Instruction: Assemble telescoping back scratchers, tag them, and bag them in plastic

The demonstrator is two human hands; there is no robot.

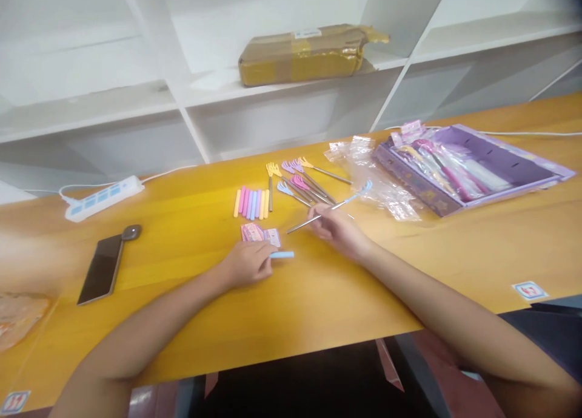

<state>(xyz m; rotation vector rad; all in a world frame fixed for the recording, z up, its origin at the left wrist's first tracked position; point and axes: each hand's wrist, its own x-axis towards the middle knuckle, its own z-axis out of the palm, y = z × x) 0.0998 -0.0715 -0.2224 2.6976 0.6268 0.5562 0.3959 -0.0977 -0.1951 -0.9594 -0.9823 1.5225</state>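
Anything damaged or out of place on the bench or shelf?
Yes: the taped cardboard box on the shelf has a ragged, torn right end. Clear plastic wrappers lie strewn beside the purple tray, looking untidy.

left hand (249, 263) and right hand (334, 229) both curl, forearms (182, 306) angled inward.

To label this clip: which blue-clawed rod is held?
The blue-clawed rod in the right hand, claw toward the picture's right; the other blue-clawed rod lies on the table, claw toward the left.
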